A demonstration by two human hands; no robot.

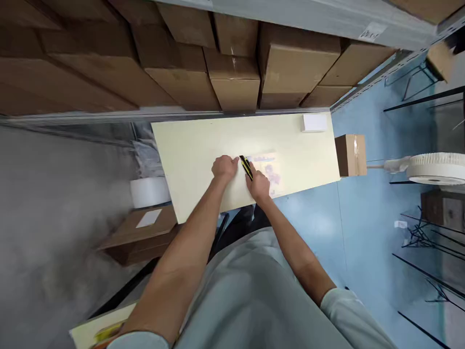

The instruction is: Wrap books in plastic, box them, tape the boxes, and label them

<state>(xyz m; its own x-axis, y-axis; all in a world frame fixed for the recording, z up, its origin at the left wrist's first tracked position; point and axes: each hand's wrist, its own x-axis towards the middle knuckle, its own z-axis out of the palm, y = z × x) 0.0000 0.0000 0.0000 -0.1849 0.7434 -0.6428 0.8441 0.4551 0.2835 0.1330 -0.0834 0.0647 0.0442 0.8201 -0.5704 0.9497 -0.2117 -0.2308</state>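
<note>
My right hand (258, 185) is closed around a yellow and black utility knife (246, 167), which points up and to the left. Just left of the knife's tip, my left hand (224, 167) is curled, its thumb side almost at the knife. What its fingers press or hold, if anything, is hidden. Under and to the right of my right hand lies a flat printed sheet or booklet (273, 170) with pale purple and pink pictures. A pale, whitish area shows between my hands; I cannot tell if it belongs to it. All this rests on a cream table (192, 160).
A small white box (314, 122) sits at the table's far right corner. Cardboard boxes (234, 82) fill the shelf behind. A carton (350, 155) stands off the right end. To the left are a white roll (149, 192) and an open cardboard box (145, 232).
</note>
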